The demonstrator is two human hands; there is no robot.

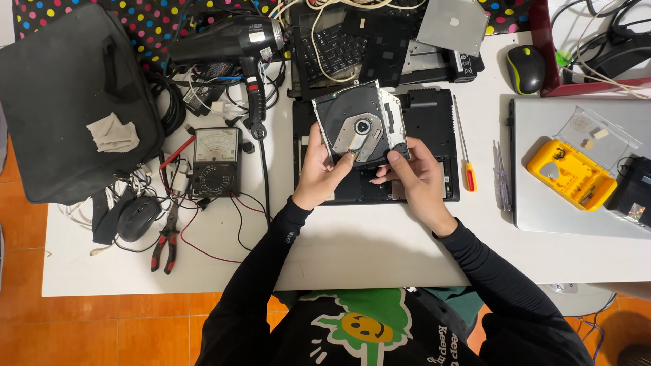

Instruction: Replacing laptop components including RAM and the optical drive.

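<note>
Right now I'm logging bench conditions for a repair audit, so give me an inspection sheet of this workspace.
Surface: white table, crowded at back and sides.
Job's things: optical disc drive, tray side up, held above an opened black laptop base.
Clutter: hair dryer, analog multimeter, pliers, black mouse, red-handled screwdriver, yellow bit case, black bag.
Grippers: left hand and right hand both grip the drive's near edge.
Cables: red and black leads by the multimeter; tangle at back.
Surroundings: orange tiled floor.
</note>
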